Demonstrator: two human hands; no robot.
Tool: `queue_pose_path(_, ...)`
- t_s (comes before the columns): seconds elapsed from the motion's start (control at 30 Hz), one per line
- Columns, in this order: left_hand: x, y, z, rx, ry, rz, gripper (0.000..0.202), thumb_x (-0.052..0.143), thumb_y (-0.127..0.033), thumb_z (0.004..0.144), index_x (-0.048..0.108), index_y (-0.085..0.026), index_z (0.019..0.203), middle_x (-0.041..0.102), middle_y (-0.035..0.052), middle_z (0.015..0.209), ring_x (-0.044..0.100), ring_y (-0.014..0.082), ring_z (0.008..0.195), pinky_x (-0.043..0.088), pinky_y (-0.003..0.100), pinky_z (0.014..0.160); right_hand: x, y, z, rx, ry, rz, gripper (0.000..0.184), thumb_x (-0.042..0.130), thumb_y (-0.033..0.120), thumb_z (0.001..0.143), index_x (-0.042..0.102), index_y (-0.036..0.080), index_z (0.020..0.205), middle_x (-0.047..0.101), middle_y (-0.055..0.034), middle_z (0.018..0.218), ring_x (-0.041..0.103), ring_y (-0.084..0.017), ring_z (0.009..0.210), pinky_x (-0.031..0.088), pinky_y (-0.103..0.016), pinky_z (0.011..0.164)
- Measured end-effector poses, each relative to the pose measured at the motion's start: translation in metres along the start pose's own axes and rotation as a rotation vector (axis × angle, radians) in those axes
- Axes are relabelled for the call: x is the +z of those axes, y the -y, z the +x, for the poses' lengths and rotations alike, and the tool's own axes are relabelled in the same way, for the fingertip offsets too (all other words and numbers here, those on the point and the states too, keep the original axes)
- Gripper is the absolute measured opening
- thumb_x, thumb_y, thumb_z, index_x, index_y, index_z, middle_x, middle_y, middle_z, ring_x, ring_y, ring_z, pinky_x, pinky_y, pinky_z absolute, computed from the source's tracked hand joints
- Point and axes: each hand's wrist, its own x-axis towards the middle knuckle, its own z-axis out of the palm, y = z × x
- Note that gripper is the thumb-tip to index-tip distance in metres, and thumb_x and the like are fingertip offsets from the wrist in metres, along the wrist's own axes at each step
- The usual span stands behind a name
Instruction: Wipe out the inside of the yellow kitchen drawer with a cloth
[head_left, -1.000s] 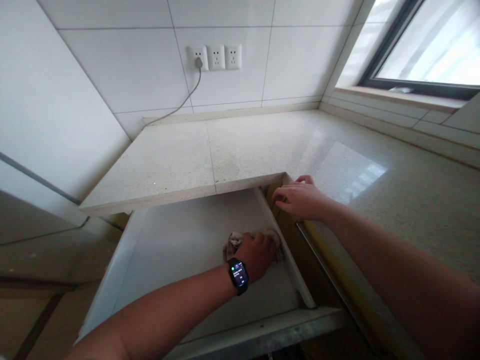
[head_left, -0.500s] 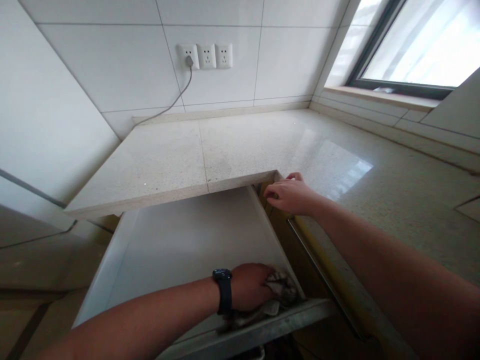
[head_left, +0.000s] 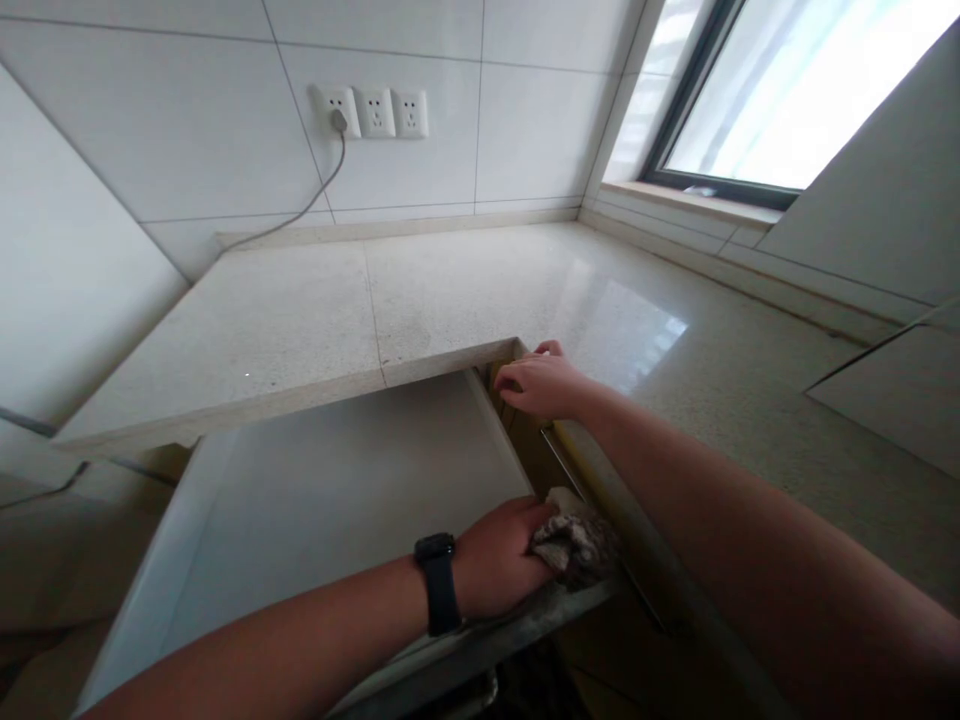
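A crumpled, patterned cleaning rag (head_left: 574, 545) is bunched in my left hand (head_left: 499, 560), which is closed around it and wears a black watch. The rag lies over the front right corner of the pulled-out drawer (head_left: 337, 480), on its rim. The drawer's visible inside is pale and smooth. My right hand (head_left: 541, 383) rests at the inner corner of the countertop (head_left: 442, 300). Its fingers are loosely bent and partly apart, with nothing held in them. Part of the left fingers is hidden by the rag.
A long metal handle (head_left: 559, 455) runs along the cabinet front right of the drawer. Wall sockets (head_left: 375, 112) hold a plug with a grey cord (head_left: 315, 195) trailing to the counter. A window (head_left: 742, 90) is at upper right, a white panel (head_left: 60, 240) at left.
My left hand has shifted the rag from inside the drawer's front right corner up onto its rim. My right hand stays at the counter corner. The view has turned slightly right.
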Motion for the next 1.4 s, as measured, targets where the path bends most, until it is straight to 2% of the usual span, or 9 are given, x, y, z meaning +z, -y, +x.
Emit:
queue_pose_path(0.13,0.001,0.010,-0.005,-0.101,0.038,0.053,0.025,0.060,-0.031,0.088,0.069,-0.018,0.108,0.064,0.0054,0.103,0.060,0.0184,0.095,0.046,0.028,0.087,0.000,0.000,-0.001,-0.018,-0.018,0.024,0.026,0.049,0.036,0.089,0.070,0.026,0.099,0.073,-0.0007,0.101,0.063,-0.021,0.097,0.017,-0.047,0.093)
queue_pose_path(0.27,-0.022,0.015,-0.031,-0.182,0.157,-0.047,0.026,0.061,-0.029,0.088,0.069,-0.020,0.110,0.066,0.0036,0.109,0.061,0.0179,0.100,0.045,0.027,0.092,0.001,-0.001,0.000,-0.026,-0.023,0.041,0.025,0.048,0.036,0.090,0.070,0.026,0.098,0.073,0.0000,0.102,0.063,-0.021,0.099,0.018,-0.047,0.092)
queue_pose_path(0.4,-0.043,0.020,-0.058,-0.298,0.283,-0.198,0.023,0.059,-0.027,0.090,0.070,-0.017,0.108,0.070,0.0007,0.105,0.062,0.0155,0.095,0.046,0.024,0.087,0.003,-0.002,0.000,-0.020,-0.019,0.043,0.025,0.049,0.037,0.089,0.070,0.026,0.098,0.073,-0.0015,0.102,0.062,-0.022,0.100,0.016,-0.047,0.094)
queue_pose_path(0.57,-0.041,0.022,-0.070,-0.369,0.215,-0.193,0.021,0.063,-0.025,0.087,0.068,-0.016,0.105,0.069,0.0005,0.101,0.062,0.0149,0.093,0.047,0.022,0.083,0.004,-0.002,0.000,-0.018,-0.021,0.032,0.025,0.049,0.036,0.089,0.071,0.026,0.097,0.073,-0.0021,0.101,0.062,-0.022,0.098,0.016,-0.048,0.094)
queue_pose_path(0.73,-0.026,0.011,-0.050,-0.223,0.104,-0.093,0.026,0.066,-0.030,0.086,0.068,-0.017,0.108,0.065,0.0036,0.106,0.062,0.0166,0.097,0.046,0.025,0.088,0.002,0.000,0.001,-0.022,-0.021,0.013,0.026,0.048,0.035,0.088,0.071,0.026,0.097,0.073,-0.0021,0.100,0.062,-0.023,0.098,0.017,-0.048,0.093)
queue_pose_path(0.93,-0.004,-0.002,0.006,-0.033,0.088,-0.079,0.026,0.061,-0.032,0.089,0.068,-0.019,0.110,0.068,0.0039,0.109,0.063,0.0177,0.099,0.046,0.027,0.089,0.001,0.002,0.001,-0.012,-0.004,-0.001,0.027,0.047,0.037,0.090,0.071,0.027,0.100,0.073,-0.0016,0.102,0.063,-0.022,0.101,0.017,-0.047,0.097)
queue_pose_path(1.1,0.009,-0.001,0.030,-0.164,0.164,0.002,0.030,0.062,-0.038,0.088,0.069,-0.020,0.111,0.070,0.0039,0.110,0.063,0.0212,0.100,0.047,0.031,0.088,0.002,-0.001,0.001,-0.017,-0.013,0.008,0.027,0.048,0.037,0.090,0.070,0.028,0.103,0.072,-0.0011,0.104,0.063,-0.022,0.102,0.017,-0.047,0.097)
queue_pose_path(1.27,-0.009,0.002,0.000,-0.079,0.161,-0.143,0.028,0.059,-0.031,0.090,0.070,-0.019,0.113,0.071,0.0029,0.110,0.065,0.0183,0.100,0.047,0.027,0.090,0.004,-0.003,0.001,-0.030,-0.030,0.010,0.027,0.048,0.038,0.090,0.070,0.028,0.102,0.072,-0.0003,0.101,0.063,-0.022,0.100,0.019,-0.047,0.097)
queue_pose_path(1.4,-0.042,-0.004,-0.046,-0.172,0.164,-0.206,0.029,0.066,-0.032,0.088,0.068,-0.017,0.112,0.071,0.0024,0.109,0.065,0.0169,0.099,0.048,0.025,0.090,0.003,-0.002,0.000,-0.029,-0.031,0.015,0.027,0.048,0.038,0.090,0.071,0.028,0.102,0.072,-0.0006,0.101,0.063,-0.022,0.100,0.018,-0.047,0.096)
